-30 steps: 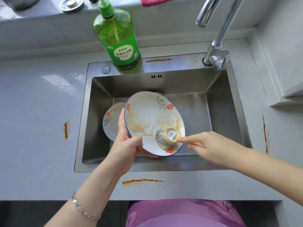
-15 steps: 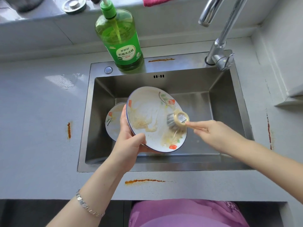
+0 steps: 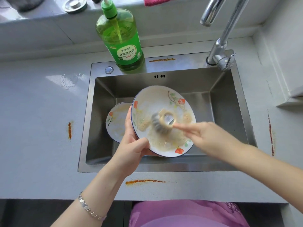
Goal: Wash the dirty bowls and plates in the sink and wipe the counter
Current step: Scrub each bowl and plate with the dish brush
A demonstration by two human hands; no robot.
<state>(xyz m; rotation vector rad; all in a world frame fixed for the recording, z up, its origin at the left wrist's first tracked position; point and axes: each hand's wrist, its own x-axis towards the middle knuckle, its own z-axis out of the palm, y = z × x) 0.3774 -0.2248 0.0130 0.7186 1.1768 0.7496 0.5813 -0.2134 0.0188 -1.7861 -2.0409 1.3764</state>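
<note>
Over the steel sink [image 3: 232, 102] my left hand [image 3: 131, 148] grips the lower left rim of a white floral plate [image 3: 157, 100], tilted toward me and smeared with yellowish residue. My right hand [image 3: 201, 136], blurred, holds the handle of a round steel-wool scrubber [image 3: 161, 123] pressed against the plate's middle. A second dirty floral plate [image 3: 116, 122] lies in the sink behind and left of my left hand, partly hidden.
A green dish soap bottle [image 3: 123, 41] stands on the sink's back ledge, the tap [image 3: 219, 51] at back right. Orange-red stains mark the grey counter at left [image 3: 70, 130], front [image 3: 144, 181], right [image 3: 270, 133] and back ledge [image 3: 162, 59]. A pink cloth [image 3: 157, 0] lies on the sill.
The scrubber has swept from the plate's lower right up along its right side and then left to its middle. My left hand keeps its grip on the plate.
</note>
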